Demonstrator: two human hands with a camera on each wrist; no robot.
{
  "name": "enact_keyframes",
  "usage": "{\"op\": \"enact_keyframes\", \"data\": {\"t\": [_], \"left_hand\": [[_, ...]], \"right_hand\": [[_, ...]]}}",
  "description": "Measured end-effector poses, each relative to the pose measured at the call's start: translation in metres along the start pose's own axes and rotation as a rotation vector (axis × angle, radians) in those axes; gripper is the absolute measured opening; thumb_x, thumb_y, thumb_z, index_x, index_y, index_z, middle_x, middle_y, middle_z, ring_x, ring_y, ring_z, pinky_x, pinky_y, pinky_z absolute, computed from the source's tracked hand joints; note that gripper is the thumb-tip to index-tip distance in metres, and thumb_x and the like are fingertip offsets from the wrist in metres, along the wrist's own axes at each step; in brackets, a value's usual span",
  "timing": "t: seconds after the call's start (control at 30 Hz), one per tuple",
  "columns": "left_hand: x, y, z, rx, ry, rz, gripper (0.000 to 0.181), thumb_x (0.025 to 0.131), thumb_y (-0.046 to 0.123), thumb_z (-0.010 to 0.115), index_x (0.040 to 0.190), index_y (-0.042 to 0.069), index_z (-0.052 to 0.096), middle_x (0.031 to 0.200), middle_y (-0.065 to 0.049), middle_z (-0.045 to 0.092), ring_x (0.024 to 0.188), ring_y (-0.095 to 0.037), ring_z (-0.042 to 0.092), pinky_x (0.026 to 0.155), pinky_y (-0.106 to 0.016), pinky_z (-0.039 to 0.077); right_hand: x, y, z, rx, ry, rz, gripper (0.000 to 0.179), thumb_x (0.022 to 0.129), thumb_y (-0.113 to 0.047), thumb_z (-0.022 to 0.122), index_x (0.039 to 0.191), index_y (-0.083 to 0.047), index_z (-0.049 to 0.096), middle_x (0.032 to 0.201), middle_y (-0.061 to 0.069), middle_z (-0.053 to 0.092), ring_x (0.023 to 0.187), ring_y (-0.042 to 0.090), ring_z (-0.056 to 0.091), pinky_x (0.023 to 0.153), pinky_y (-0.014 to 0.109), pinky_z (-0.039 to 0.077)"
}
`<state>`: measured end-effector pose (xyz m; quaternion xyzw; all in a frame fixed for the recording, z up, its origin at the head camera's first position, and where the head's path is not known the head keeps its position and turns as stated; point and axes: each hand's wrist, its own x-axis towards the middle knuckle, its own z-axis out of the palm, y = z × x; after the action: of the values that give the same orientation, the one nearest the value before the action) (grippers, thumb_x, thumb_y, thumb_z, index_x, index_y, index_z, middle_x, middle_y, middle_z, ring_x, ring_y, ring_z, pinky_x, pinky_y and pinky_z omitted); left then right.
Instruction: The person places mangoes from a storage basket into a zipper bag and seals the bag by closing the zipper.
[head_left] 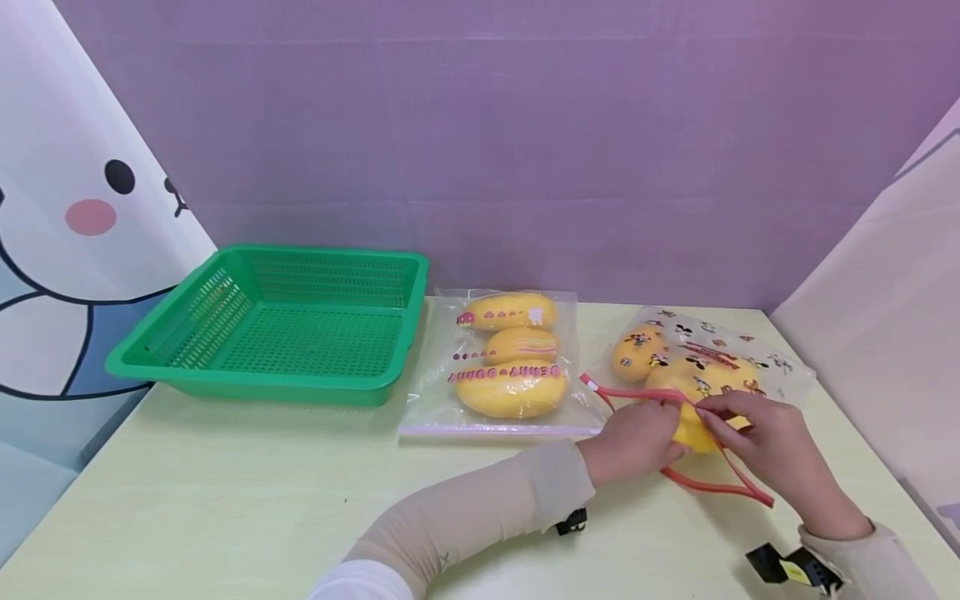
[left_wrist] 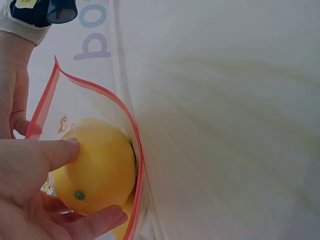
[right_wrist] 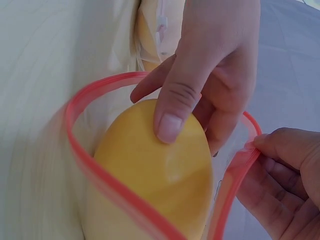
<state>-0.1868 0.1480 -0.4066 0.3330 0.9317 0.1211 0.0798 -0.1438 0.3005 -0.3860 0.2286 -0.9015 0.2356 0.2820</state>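
At the right of the head view, a clear zip bag (head_left: 787, 377) printed with cartoon figures lies with its red-edged mouth spread open. Yellow fruit, including a rounder orange-yellow one (head_left: 637, 353), shows through it. My left hand (head_left: 637, 442) reaches into the mouth and grips a smooth yellow mango (left_wrist: 100, 167), thumb on one side and fingers on the other. A small green stem spot marks its end. My right hand (head_left: 780, 454) pinches the red zip edge (right_wrist: 237, 172) between thumb and fingers. The mango's lower part is hidden inside the bag.
Left of the hands, another clear zip bag (head_left: 429, 404) with a pale purple edge lies flat, holding three yellow fruits. A green plastic basket (head_left: 247, 377) stands at the back left of the pale table (head_left: 247, 500). A purple backdrop (head_left: 480, 150) rises behind.
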Motion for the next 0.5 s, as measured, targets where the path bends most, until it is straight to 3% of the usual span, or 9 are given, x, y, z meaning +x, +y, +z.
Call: {"op": "enact_keyframes", "data": {"t": [0.13, 0.33, 0.5], "left_hand": [[0.0018, 0.0001, -0.0009, -0.012, 0.007, 0.014, 0.035, 0.088, 0.043, 0.062, 0.114, 0.020, 0.057, 0.075, 0.012, 0.051, 0.060, -0.001, 0.046, 0.053, -0.012, 0.039], [0.0051, 0.0010, 0.0018, -0.015, 0.038, 0.027, 0.020, 0.091, 0.042, 0.059, 0.098, 0.023, 0.058, 0.067, 0.014, 0.048, 0.057, 0.000, 0.045, 0.052, -0.012, 0.037], [0.0080, 0.0034, 0.0054, -0.091, 0.027, -0.004, 0.018, 0.093, 0.039, 0.057, 0.105, 0.026, 0.061, 0.070, 0.015, 0.048, 0.059, 0.001, 0.046, 0.055, -0.012, 0.038]], "right_hand": [[0.0001, 0.0000, -0.0004, 0.004, 0.002, -0.001, 0.031, 0.060, 0.014, 0.077, 0.080, -0.008, 0.070, 0.074, 0.001, 0.067, 0.065, -0.006, 0.055, 0.050, 0.008, 0.045], [-0.0008, -0.0005, -0.0014, 0.018, -0.002, -0.003, 0.031, 0.060, 0.015, 0.077, 0.080, -0.008, 0.070, 0.074, 0.001, 0.066, 0.063, -0.007, 0.054, 0.050, 0.008, 0.045], [-0.0013, -0.0013, -0.0027, 0.025, 0.000, -0.009, 0.032, 0.060, 0.015, 0.077, 0.080, -0.008, 0.070, 0.074, 0.000, 0.066, 0.062, -0.007, 0.054, 0.050, 0.009, 0.046]]}}
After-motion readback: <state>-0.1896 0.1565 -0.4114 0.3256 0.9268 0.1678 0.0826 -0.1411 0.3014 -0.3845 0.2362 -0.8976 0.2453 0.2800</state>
